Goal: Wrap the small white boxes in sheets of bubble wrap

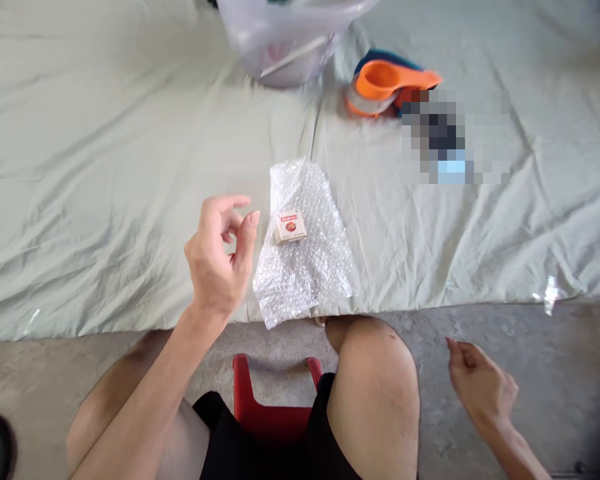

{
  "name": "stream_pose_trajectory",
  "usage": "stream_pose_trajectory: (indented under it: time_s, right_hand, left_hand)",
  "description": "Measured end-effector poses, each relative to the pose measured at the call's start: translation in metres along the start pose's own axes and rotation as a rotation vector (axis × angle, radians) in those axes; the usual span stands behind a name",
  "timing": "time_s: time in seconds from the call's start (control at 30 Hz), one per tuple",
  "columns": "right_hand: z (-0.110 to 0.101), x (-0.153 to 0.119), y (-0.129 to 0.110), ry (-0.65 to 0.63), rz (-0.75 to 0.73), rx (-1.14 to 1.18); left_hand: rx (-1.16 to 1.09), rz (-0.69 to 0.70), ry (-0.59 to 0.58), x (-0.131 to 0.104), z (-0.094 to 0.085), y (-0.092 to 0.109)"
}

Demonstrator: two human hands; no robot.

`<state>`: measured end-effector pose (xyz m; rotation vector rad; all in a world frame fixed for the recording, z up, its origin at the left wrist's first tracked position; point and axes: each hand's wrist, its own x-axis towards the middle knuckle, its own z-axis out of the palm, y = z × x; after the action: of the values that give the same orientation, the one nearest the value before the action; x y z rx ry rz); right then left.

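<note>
A small cream box (291, 227) with red print lies on a sheet of clear bubble wrap (315, 267) near the cloth's front edge. My left hand (220, 250) is raised just left of the wrap, fingers curved and thumb apart from the index finger. It holds nothing and does not touch the box. Off to the right, beyond my knee, my right hand (483, 387) hangs above the floor with its fingers curled closed. Nothing shows in it, though the inside of the palm is hidden.
A pale green cloth (105, 167) covers the work surface. At the back stands a translucent plastic tub (300, 47). An orange tape dispenser (380, 87) lies right of it, near a pixelated dark patch. Beneath me is a red plastic stool (275, 420).
</note>
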<state>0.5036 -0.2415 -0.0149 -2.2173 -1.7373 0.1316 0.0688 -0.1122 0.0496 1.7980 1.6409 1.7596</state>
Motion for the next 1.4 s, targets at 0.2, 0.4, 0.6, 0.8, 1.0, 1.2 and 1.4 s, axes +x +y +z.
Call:
stream_pose_trajectory:
  time_s: [0.2, 0.4, 0.6, 0.8, 1.0, 1.2, 1.4]
  right_hand:
    - [-0.001, 0.001, -0.058, 0.362, -0.463, 0.220]
    - [-0.009, 0.190, -0.185, 0.078, -0.441, 0.290]
    - [0.029, 0.372, -0.254, -0.139, -0.362, 0.018]
    - [0.041, 0.419, -0.269, -0.192, -0.377, -0.229]
    - [0.036, 0.397, -0.261, -0.154, -0.317, -0.172]
    - [-0.007, 0.302, -0.255, -0.059, -0.345, 0.170]
    - [-0.046, 0.155, -0.274, -0.314, -0.333, 0.480]
  left_hand:
    - [0.034, -0.140, -0.075, -0.001, 0.004, 0.002]
    - [0.063, -0.074, 0.000, -0.002, 0.008, 0.002]
    - [0.043, -0.086, 0.020, 0.002, 0.013, 0.003]
    - [0.010, -0.050, 0.029, 0.006, 0.015, 0.001]
    - [0.002, -0.056, 0.023, 0.007, 0.016, 0.002]
    - [-0.063, -0.095, 0.005, 0.009, 0.016, 0.004]
    - [-0.434, -0.278, -0.202, 0.011, 0.014, 0.010]
